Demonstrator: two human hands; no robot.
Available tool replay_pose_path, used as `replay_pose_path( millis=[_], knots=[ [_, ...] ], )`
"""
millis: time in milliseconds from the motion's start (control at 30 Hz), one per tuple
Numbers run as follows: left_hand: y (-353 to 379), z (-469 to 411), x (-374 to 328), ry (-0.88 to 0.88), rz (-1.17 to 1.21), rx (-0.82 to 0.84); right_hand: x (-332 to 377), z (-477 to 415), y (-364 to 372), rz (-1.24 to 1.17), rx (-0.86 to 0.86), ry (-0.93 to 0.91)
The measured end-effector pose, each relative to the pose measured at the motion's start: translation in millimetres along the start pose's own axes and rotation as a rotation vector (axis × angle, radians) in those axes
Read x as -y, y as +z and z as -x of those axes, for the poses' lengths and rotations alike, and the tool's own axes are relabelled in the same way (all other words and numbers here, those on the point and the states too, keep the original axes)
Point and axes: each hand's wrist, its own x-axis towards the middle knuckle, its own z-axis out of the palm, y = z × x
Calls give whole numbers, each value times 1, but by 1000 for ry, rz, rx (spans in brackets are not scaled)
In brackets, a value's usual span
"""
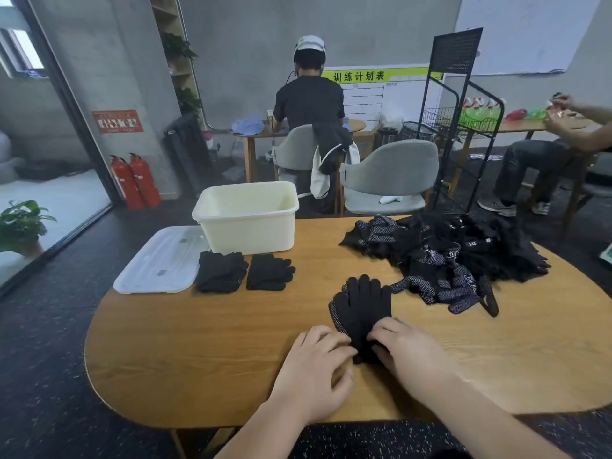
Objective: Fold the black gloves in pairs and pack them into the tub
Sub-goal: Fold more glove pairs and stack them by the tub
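Note:
A pair of black gloves (362,306) lies stacked flat on the wooden table (205,352), fingers pointing away from me. My left hand (314,369) and my right hand (409,351) both pinch the cuff end nearest me. Two folded black pairs, one (221,271) and another (270,272), lie side by side in front of the cream tub (248,223), which stands at the table's far left edge. A heap of loose black gloves (457,256) covers the far right of the table.
The tub's clear lid (159,260) lies flat left of the folded pairs. Beyond the table stand grey chairs (390,173), a black wire rack (460,120) and a seated person with their back turned (309,97). Another person sits at the right (543,154).

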Motion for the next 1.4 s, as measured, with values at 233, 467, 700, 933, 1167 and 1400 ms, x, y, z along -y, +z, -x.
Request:
replay_pose_path(
  millis=[233,467,700,933,1167,1400],
  knots=[
    [3,0,-1,19,-4,-9,7,-4,-7,-74,-252,79],
    [1,-1,-2,-1,4,12,-3,26,8,-64,-191,-2],
    [1,-1,-2,-4,-5,25,9,-3,-24,-217,-157,137],
    [8,2,0,52,-10,-82,-11,-100,-105,-374,-222,307],
    [9,0,1,62,-17,-97,-15,-126,-130,-332,-438,249],
    [9,0,2,56,-13,-64,-9,-44,-44,-192,-46,110]
  ],
)
